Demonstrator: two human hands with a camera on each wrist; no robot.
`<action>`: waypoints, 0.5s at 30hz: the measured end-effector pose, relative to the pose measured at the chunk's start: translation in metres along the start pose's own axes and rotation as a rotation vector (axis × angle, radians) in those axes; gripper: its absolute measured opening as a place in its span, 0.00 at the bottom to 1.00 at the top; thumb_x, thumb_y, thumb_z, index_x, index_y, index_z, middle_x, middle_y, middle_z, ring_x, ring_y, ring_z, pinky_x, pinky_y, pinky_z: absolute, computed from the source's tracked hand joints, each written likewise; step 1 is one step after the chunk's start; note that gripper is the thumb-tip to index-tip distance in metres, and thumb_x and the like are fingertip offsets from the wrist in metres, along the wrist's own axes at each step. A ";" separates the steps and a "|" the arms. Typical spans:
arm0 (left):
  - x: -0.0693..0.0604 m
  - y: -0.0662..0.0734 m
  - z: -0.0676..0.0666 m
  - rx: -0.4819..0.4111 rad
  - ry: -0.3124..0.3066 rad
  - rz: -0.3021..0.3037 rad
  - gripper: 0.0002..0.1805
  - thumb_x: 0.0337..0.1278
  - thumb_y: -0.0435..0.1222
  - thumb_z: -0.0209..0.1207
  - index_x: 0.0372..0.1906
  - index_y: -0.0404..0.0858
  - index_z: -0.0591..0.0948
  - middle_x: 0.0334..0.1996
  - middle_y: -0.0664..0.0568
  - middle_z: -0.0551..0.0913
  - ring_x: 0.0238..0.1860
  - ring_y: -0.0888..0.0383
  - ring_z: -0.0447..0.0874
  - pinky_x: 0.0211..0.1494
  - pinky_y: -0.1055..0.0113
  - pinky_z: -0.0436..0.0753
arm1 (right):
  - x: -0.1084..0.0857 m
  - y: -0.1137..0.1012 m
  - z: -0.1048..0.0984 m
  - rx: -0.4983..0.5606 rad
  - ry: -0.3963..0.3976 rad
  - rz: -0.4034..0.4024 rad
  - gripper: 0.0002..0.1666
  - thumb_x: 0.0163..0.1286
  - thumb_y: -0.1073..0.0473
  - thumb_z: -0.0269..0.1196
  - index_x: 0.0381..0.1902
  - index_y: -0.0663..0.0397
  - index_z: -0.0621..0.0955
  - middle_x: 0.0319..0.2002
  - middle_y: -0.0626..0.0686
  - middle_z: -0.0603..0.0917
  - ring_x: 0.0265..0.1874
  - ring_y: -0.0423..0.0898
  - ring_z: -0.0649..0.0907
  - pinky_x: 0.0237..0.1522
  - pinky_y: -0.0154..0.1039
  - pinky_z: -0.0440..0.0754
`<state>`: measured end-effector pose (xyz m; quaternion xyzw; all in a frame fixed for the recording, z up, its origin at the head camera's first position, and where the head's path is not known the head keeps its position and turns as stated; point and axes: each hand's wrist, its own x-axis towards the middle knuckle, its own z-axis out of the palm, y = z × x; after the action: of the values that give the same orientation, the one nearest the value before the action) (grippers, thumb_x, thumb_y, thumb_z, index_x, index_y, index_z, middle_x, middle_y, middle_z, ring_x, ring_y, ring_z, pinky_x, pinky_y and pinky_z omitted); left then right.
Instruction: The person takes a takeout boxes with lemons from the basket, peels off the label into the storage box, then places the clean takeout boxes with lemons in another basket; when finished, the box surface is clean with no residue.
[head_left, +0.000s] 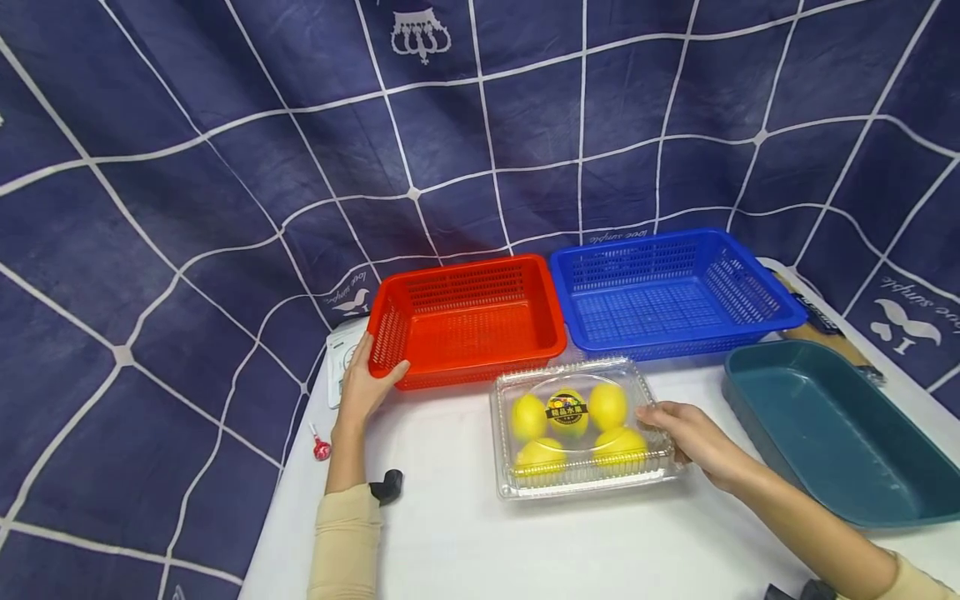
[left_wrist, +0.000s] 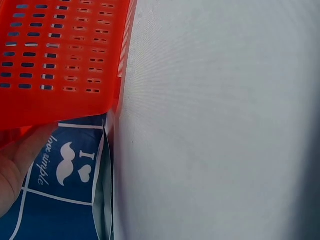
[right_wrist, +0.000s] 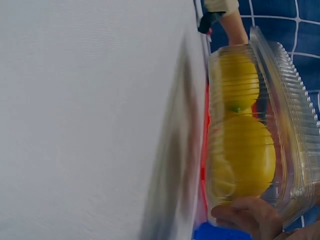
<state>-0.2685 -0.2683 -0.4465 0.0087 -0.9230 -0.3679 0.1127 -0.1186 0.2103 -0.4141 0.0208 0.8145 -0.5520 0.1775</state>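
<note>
My right hand [head_left: 693, 442] grips the right end of a clear plastic clamshell box [head_left: 502, 433] holding several yellow lemons [head_left: 607, 407]. A round black label [head_left: 567, 408] marks its lid. In the right wrist view, the box [right_wrist: 295, 125] appears raised off the white table, with its lid closed and my fingers [right_wrist: 245, 215] at its near end. My left hand [head_left: 362, 387] touches the near left corner of a red plastic basket [head_left: 480, 333], thumb and fingers spread. Only part of that hand shows in the left wrist view, beside the red basket wall [left_wrist: 55, 65].
A blue basket [head_left: 652, 304] stands right of the red one. Nearer on the right is a dark green tray [head_left: 847, 425]. A red-wrapped lollipop [head_left: 321, 448] and a white packet [head_left: 341, 362] lie at the left edge. Dark blue checked cloth [head_left: 480, 125] hangs behind.
</note>
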 end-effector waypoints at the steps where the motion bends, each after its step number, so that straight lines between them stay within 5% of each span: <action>1: 0.000 0.000 0.000 0.000 0.000 0.000 0.54 0.50 0.60 0.63 0.77 0.41 0.53 0.78 0.51 0.51 0.77 0.44 0.52 0.75 0.42 0.59 | 0.001 0.002 0.001 0.001 0.000 0.002 0.42 0.73 0.44 0.52 0.65 0.79 0.63 0.54 0.71 0.76 0.18 0.39 0.66 0.22 0.33 0.73; 6: 0.000 0.000 0.001 0.004 -0.005 0.008 0.55 0.50 0.60 0.63 0.77 0.41 0.53 0.78 0.51 0.51 0.77 0.44 0.52 0.76 0.43 0.58 | 0.005 0.010 0.003 -0.006 0.011 0.023 0.42 0.73 0.43 0.52 0.66 0.78 0.64 0.30 0.50 0.69 0.17 0.38 0.65 0.22 0.32 0.72; 15: 0.000 -0.001 0.001 0.003 0.015 0.011 0.53 0.51 0.57 0.64 0.77 0.40 0.54 0.78 0.50 0.52 0.76 0.43 0.53 0.75 0.42 0.58 | 0.005 0.024 0.004 0.002 0.025 0.021 0.40 0.74 0.43 0.51 0.64 0.75 0.66 0.31 0.50 0.72 0.19 0.39 0.68 0.23 0.33 0.73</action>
<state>-0.2689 -0.2681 -0.4483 0.0065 -0.9227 -0.3658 0.1215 -0.1173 0.2153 -0.4381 0.0364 0.8158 -0.5505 0.1733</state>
